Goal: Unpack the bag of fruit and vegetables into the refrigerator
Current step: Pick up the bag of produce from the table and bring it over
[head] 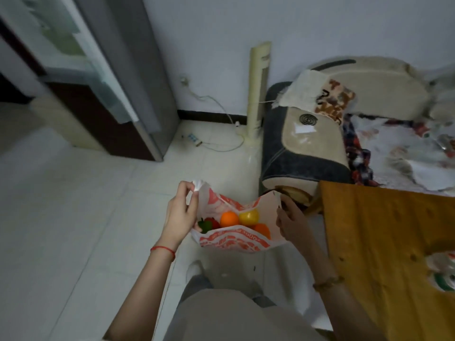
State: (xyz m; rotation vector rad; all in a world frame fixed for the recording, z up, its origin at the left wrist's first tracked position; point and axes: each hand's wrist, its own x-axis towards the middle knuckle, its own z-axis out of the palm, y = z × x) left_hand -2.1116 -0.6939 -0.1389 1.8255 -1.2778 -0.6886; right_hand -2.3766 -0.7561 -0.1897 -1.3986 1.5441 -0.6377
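Observation:
A white plastic bag (231, 242) with orange-red print hangs open in front of me above the floor. My left hand (181, 214) pinches its left handle, and my right hand (293, 220) grips its right handle, so the mouth is spread wide. Inside lie an orange (229, 219), a yellow fruit (249, 217), another orange piece (263, 230) and a red item with a green top (208, 225). The grey refrigerator (128, 70) stands at the upper left, its door closed as far as I can see.
A wooden table (384, 242) is at my right, with another printed bag (443, 274) on it. A cushioned sofa (307, 143) with cloths sits behind it. A cream tower fan (258, 94) and loose cables (216, 143) stand by the wall. The floor is pale tile (73, 205).

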